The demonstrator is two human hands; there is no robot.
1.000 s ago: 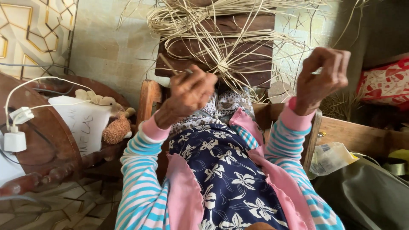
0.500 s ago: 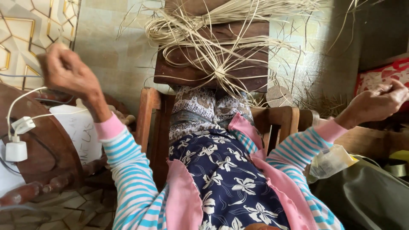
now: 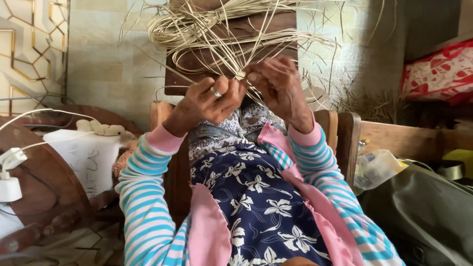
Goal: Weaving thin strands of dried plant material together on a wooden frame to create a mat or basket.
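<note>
A soft toy (image 3: pixel 101 129), white charger (image 3: pixel 10 187) and plastic bag (image 3: pixel 377 167) sit around. Left hand (image 3: pixel 207 103) and right hand (image 3: pixel 278 86) both pinch straw strips (image 3: pixel 221 34) over a brown board (image 3: pixel 197 61).

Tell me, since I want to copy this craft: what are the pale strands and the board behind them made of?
The strands look like dried plant fibre, perhaps straw or palm: pale, matte, thin, flat, springy. The board looks like dark wood with a dull finish. Both hands, left and right, pinch the strands.
</note>
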